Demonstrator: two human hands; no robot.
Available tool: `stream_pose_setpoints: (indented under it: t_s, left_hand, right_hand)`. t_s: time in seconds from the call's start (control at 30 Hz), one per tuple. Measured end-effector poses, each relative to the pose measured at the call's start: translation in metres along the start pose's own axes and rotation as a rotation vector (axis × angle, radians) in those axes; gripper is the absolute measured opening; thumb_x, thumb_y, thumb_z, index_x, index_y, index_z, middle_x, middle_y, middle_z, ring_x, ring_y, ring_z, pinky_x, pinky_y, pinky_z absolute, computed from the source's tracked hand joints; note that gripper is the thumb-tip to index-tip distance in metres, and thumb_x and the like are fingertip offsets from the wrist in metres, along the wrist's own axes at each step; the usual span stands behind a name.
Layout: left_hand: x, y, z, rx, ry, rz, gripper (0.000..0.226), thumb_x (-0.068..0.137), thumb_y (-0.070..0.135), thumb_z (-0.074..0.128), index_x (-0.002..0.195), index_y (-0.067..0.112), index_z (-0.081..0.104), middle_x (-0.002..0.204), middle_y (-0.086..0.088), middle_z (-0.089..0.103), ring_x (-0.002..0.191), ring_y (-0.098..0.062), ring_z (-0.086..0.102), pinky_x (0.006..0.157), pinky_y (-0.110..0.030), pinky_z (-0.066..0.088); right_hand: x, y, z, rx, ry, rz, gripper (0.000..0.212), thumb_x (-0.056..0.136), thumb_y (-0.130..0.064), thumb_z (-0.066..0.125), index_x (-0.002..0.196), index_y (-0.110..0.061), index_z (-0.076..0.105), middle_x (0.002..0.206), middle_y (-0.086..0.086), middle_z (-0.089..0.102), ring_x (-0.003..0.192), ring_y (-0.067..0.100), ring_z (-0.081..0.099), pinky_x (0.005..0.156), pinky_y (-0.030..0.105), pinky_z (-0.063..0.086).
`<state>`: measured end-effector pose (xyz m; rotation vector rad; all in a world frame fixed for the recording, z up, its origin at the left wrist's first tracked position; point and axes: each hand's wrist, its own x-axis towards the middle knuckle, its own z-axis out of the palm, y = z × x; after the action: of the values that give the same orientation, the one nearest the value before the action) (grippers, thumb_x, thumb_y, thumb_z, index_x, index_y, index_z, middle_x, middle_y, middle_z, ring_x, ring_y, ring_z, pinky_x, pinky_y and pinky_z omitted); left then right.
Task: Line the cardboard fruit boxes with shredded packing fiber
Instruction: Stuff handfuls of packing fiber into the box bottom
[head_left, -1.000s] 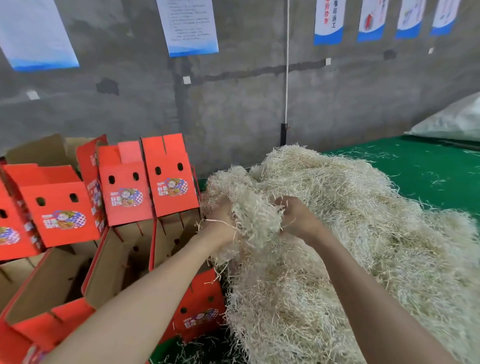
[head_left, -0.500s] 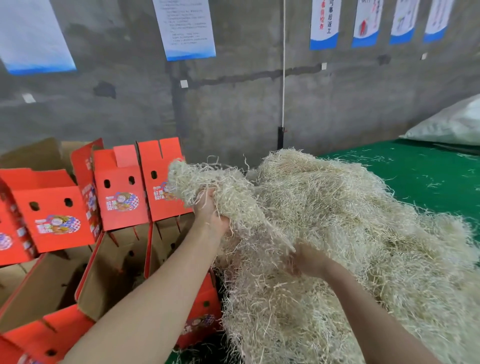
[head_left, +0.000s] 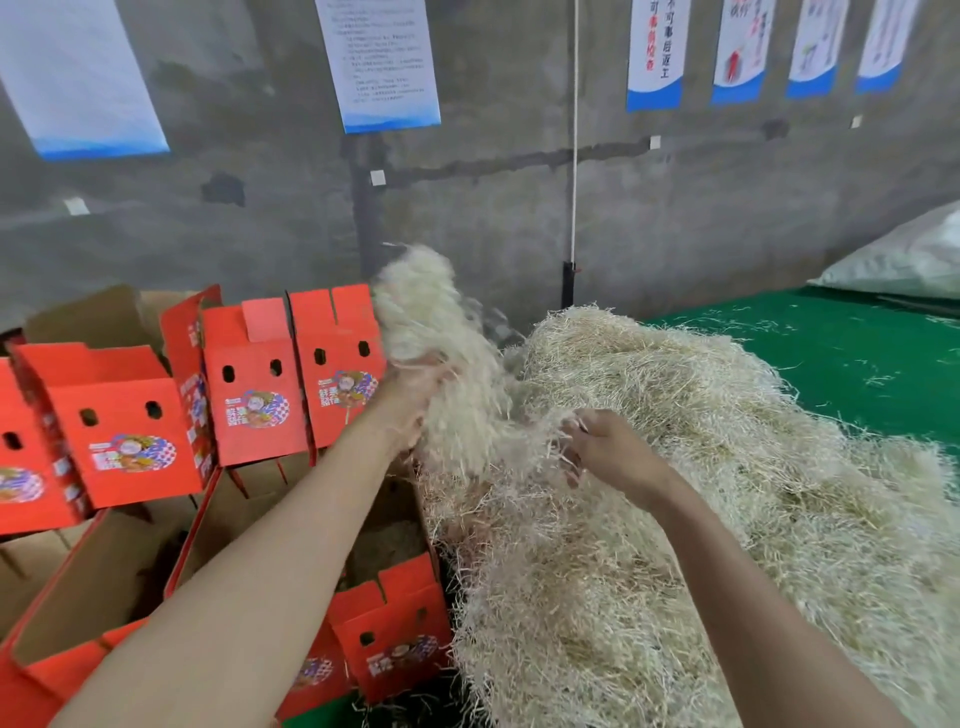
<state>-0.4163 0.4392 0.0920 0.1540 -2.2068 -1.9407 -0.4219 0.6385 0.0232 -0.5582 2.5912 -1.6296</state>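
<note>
Left hand (head_left: 415, 395): fingers clenched round raised tuft of pale shredded packing fiber (head_left: 441, 332), above open red cardboard fruit boxes (head_left: 249, 395) | Right hand (head_left: 608, 452): fingers curled at fiber pile (head_left: 701, 441), grasp cannot be told | Pile lies on green mat (head_left: 841, 353)

**Soft, even light; some blur**

Diffuse indoor light, no glare, shadows faint. Lifted fiber tuft (head_left: 431, 364) smeared w/ motion blur; pile (head_left: 675, 467) sharper. Dim inside boxes (head_left: 130, 566). Wide-angle bend at edges: posters (head_left: 78, 78) lean.

Two hands (head_left: 415, 397) (head_left: 615, 452), one fiber heap (head_left: 717, 467), at least four boxes (head_left: 260, 395), six posters (head_left: 387, 62).
</note>
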Motion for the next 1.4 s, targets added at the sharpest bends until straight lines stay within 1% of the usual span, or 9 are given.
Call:
stream_pose_setpoints:
  t_s: [0.1,0.17,0.23,0.37,0.47,0.57,0.83,1.23,1.4]
  left_hand:
    - [-0.009,-0.022,0.013,0.693,-0.314,0.059,0.017,0.087,0.001,0.060,0.101,-0.007,0.063,0.085,-0.006,0.067,0.061,0.000,0.057,0.053,-0.009,0.041]
    - [-0.009,-0.035,0.021,0.812,-0.364,0.127,0.033,0.083,-0.002,0.060,0.115,-0.009,0.056,0.097,-0.016,0.063,0.080,-0.013,0.063,0.073,-0.019,0.049]
    - [-0.011,-0.043,0.028,0.744,-0.183,0.209,0.049,0.078,-0.003,0.067,0.124,0.000,0.052,0.114,-0.013,0.061,0.104,-0.023,0.058,0.095,-0.030,0.045]
    - [-0.006,-0.043,0.034,0.429,0.088,-0.119,0.031,0.091,0.005,0.054,0.121,-0.002,0.055,0.122,-0.018,0.058,0.111,-0.032,0.056,0.081,-0.031,0.046]
    - [0.012,-0.032,0.028,-0.267,0.126,-0.302,0.019,0.093,0.004,0.043,0.096,0.006,0.062,0.105,-0.017,0.063,0.093,-0.028,0.061,0.080,-0.036,0.052]
    - [0.011,-0.031,0.029,-0.600,0.056,-0.320,0.020,0.091,0.005,0.040,0.082,0.006,0.059,0.075,-0.011,0.063,0.062,-0.025,0.065,0.048,-0.033,0.055]
    - [0.016,-0.028,0.028,-0.741,-0.015,-0.282,0.025,0.094,0.019,0.039,0.090,0.008,0.061,0.083,-0.012,0.067,0.089,-0.031,0.062,0.091,-0.048,0.047]
    - [0.022,0.007,-0.017,-0.824,0.022,-0.098,0.041,0.095,0.018,0.029,0.069,0.011,0.060,0.065,-0.005,0.064,0.054,-0.020,0.065,0.050,-0.026,0.054]
    - [0.011,-0.004,-0.006,-0.782,-0.005,-0.181,0.037,0.096,0.024,0.030,0.078,0.009,0.057,0.055,-0.006,0.067,0.049,-0.021,0.066,0.042,-0.029,0.053]
  right_hand:
    - [0.007,-0.010,0.011,-0.169,0.005,0.001,0.025,0.093,0.007,0.040,0.074,-0.008,0.047,0.074,0.001,0.048,0.066,0.012,0.048,0.053,0.011,0.042]
    - [0.009,-0.011,0.017,-0.164,0.000,-0.014,0.027,0.089,0.014,0.038,0.072,-0.005,0.049,0.072,0.002,0.048,0.063,0.012,0.047,0.050,0.007,0.040]
    - [0.008,-0.012,0.019,-0.104,-0.015,-0.018,0.028,0.082,0.017,0.044,0.069,-0.007,0.049,0.068,0.000,0.048,0.061,0.010,0.047,0.050,0.007,0.040]
    - [0.002,-0.004,0.011,0.258,-0.049,0.011,0.010,0.089,-0.002,0.053,0.090,-0.012,0.052,0.068,0.000,0.053,0.055,0.008,0.048,0.050,0.016,0.042]
    - [-0.002,0.025,0.008,0.290,-0.011,0.054,0.020,0.095,-0.017,0.048,0.083,-0.002,0.053,0.063,-0.002,0.054,0.054,0.010,0.047,0.050,0.018,0.042]
    - [0.001,0.056,0.016,-0.052,0.062,0.026,0.032,0.100,-0.017,0.037,0.071,-0.006,0.044,0.065,0.003,0.044,0.060,0.016,0.040,0.060,0.029,0.039]
    - [0.003,0.108,0.022,-0.700,0.245,0.060,0.032,0.101,-0.035,0.027,0.076,-0.021,0.040,0.061,-0.007,0.047,0.049,0.005,0.041,0.046,0.016,0.032]
    - [-0.024,0.152,0.014,-0.724,0.139,0.382,0.026,0.096,-0.015,0.045,0.071,-0.021,0.041,0.083,-0.002,0.063,0.065,0.009,0.056,0.062,0.022,0.052]
    - [-0.008,0.068,0.013,-0.485,0.525,0.060,0.018,0.090,-0.021,0.053,0.105,-0.015,0.060,0.108,-0.003,0.065,0.077,0.008,0.059,0.069,0.020,0.052]
